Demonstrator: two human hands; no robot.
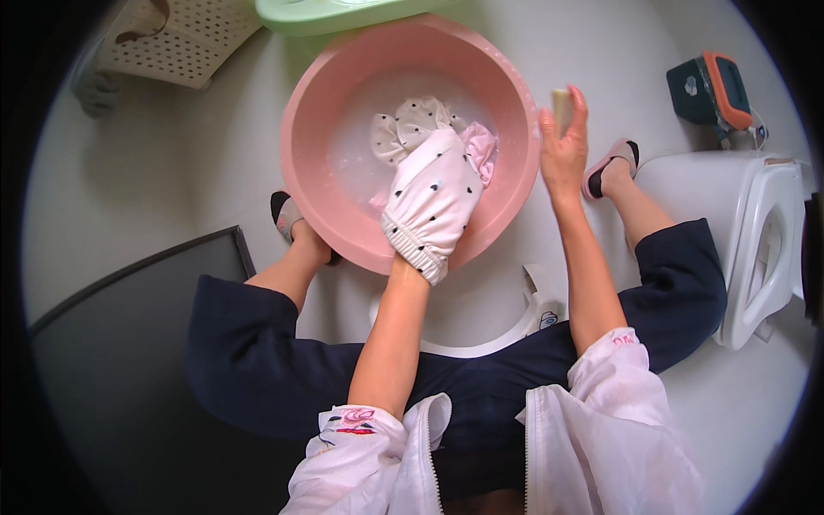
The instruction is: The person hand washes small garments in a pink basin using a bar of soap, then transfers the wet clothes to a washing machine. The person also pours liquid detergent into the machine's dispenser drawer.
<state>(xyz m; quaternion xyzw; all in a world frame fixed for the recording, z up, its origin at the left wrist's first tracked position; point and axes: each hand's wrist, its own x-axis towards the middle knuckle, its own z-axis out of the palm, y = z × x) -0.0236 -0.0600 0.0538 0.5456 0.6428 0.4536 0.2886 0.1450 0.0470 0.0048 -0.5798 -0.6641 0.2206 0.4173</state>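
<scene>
A large pink plastic basin (306, 138) stands before me with cloudy water (351, 125) in its bottom. My left forearm (394, 335) reaches into a white garment with black hearts (438, 183). Its elastic cuff (418, 252) sits around my wrist, and the fabric hides my left hand completely. The garment's far end lies bunched in the basin, beside a piece of pink cloth (479, 151). Just outside the basin's right rim, my right hand (564, 158) grips a pale bar of soap (561, 109) between thumb and fingers.
A light green plastic tub (328, 19) touches the space behind the basin. Far left is a beige perforated basket (187, 48). A dark green and orange box (708, 90) and a white plastic item (698, 183) stand right. A dark panel (141, 341) lies left, near my shoe (283, 215).
</scene>
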